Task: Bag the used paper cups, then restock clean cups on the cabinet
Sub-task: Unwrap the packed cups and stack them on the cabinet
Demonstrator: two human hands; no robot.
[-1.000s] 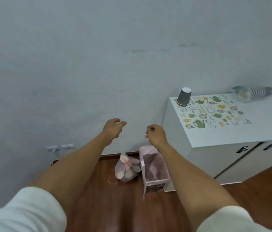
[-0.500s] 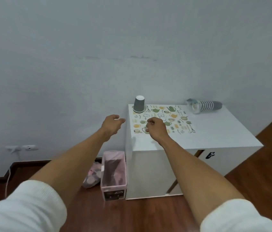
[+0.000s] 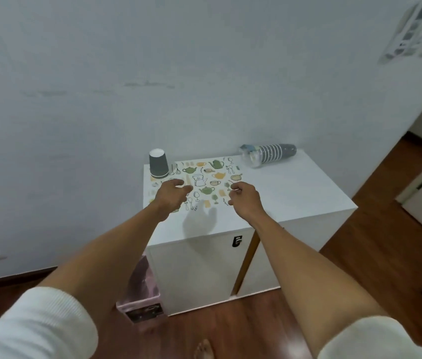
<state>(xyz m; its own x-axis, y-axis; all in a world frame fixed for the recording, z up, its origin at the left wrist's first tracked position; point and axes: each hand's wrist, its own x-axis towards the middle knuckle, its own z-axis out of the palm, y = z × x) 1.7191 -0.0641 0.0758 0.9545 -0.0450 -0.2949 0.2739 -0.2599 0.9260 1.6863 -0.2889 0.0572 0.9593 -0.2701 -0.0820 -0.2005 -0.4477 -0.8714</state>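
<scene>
Hovering both arms over cabinet (image 3: 295, 193) | left hand (image 3: 169, 194) loosely open, empty; right hand (image 3: 243, 196) curled, grasping nothing | one cup (image 3: 158, 164) inverted by mat (image 3: 204, 182), likely to keep clean | sleeve (image 3: 269, 154) lies at back, within reach for restocking.

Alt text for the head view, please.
Both bare hands, left and right, reach empty over a white cabinet. On it stand an upturned grey cup, a patterned mat and a wrapped cup stack lying flat.
</scene>
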